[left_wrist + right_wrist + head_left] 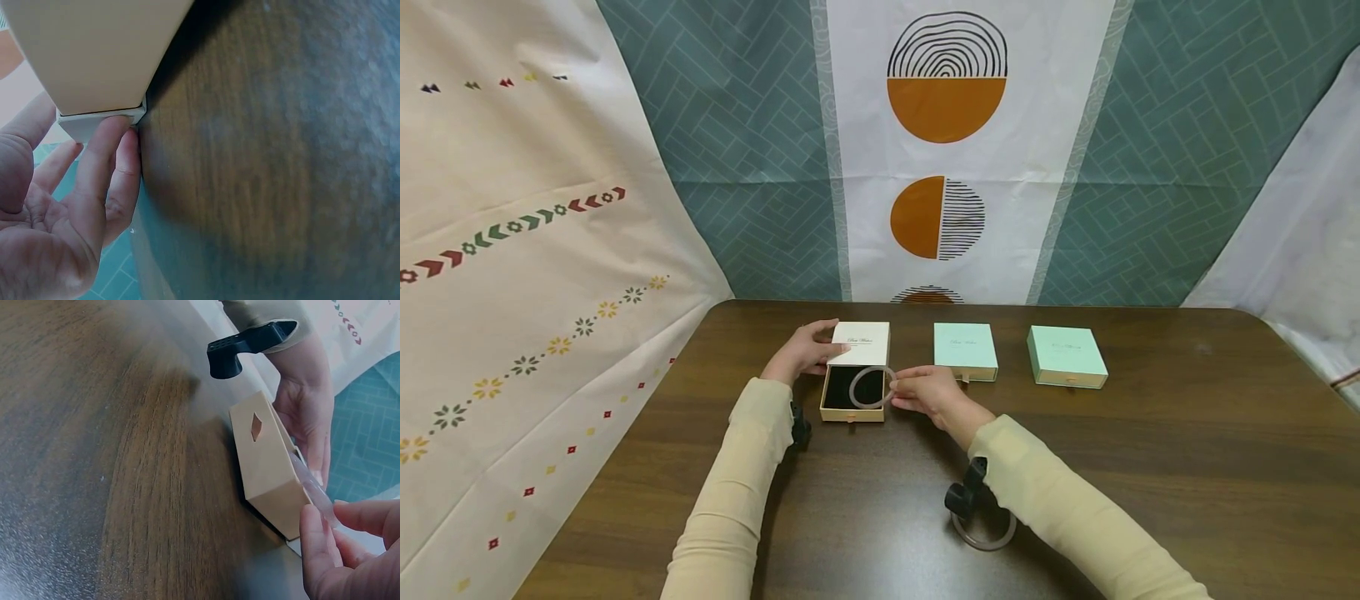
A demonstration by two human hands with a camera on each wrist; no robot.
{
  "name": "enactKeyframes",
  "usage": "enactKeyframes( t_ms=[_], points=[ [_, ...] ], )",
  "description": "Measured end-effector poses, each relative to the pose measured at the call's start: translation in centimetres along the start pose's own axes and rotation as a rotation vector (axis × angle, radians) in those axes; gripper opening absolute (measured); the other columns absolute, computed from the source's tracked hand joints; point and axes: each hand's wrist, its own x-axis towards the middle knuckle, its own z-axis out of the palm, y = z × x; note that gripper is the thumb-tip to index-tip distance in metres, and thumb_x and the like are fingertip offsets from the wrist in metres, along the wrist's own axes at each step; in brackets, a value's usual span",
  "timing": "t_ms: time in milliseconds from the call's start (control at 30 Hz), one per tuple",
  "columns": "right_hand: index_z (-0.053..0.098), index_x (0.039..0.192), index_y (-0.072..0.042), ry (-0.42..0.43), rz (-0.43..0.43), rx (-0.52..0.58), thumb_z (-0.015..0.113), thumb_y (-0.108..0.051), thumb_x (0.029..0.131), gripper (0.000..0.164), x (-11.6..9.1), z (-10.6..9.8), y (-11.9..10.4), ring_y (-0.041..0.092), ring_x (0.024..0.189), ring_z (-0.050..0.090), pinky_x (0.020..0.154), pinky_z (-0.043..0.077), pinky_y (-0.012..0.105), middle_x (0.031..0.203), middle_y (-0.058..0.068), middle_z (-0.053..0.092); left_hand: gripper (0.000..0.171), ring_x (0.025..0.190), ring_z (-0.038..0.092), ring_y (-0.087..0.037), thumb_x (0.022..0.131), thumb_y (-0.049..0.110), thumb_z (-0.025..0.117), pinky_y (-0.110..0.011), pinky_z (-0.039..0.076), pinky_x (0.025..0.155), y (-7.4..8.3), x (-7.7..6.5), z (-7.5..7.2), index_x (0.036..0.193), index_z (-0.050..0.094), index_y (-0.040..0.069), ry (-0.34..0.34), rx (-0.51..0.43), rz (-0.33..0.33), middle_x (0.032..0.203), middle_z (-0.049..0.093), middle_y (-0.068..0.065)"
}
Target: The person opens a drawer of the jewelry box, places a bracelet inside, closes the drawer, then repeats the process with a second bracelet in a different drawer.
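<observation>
A white drawer-style gift box [868,333] lies with its drawer [852,414] pulled out toward me, showing a black lining. My left hand [801,354] holds the box's white sleeve from the left, thumb on top and fingers along the side. In the left wrist view, those fingertips press the sleeve [94,125] where the drawer emerges. Between thumb and fingers, my right hand [934,396] pinches a pale translucent bangle [852,392] by its right edge. The bangle is over the drawer; the right wrist view shows it tilted at the drawer's rim.
Two mint-green boxes, one in the middle [965,343] and one farther right [1067,352], stand closed on the brown table [1187,467]. Another bangle [984,547] lies near me, partly hidden by the right wrist's black camera [961,500]. Patterned cloths hang behind and beside the table.
</observation>
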Motion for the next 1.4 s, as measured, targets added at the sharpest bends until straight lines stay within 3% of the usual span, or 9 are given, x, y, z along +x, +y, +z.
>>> enactKeyframes(
  t_ms=[333,500,1400],
  points=[
    [0.057,0.114,0.017,0.003,-0.011,-0.006,0.059,0.008,0.089,0.027,0.5,0.3,0.3,0.01,0.062,0.062,0.061,0.057,0.019,0.083,0.011,0.063,0.071,0.108,0.058,-0.033,0.093,0.02,0.064,-0.047,0.052,0.092,-0.1,0.0,0.1,0.152,0.025,0.019,0.003,0.006,0.005,0.142,0.038,-0.024],
    [0.058,0.113,0.017,0.002,-0.017,-0.007,0.059,0.008,0.088,0.027,0.7,0.4,0.5,0.009,0.061,0.062,0.061,0.057,0.02,0.08,0.009,0.064,0.071,0.104,0.06,-0.03,0.093,0.02,0.063,-0.047,0.053,0.091,-0.2,0.2,0.1,0.152,0.025,0.019,0.007,0.004,0.003,0.141,0.039,-0.024],
    [0.062,0.108,0.015,0.027,-0.037,-0.069,0.064,0.006,0.086,0.025,0.8,1.1,0.5,0.011,0.062,0.063,0.063,0.058,0.024,0.079,0.009,0.067,0.069,0.113,0.057,-0.036,0.093,0.019,0.062,-0.048,0.052,0.092,-0.1,-0.1,0.2,0.152,0.026,0.019,0.007,-0.001,0.004,0.142,0.039,-0.024]
  ],
)
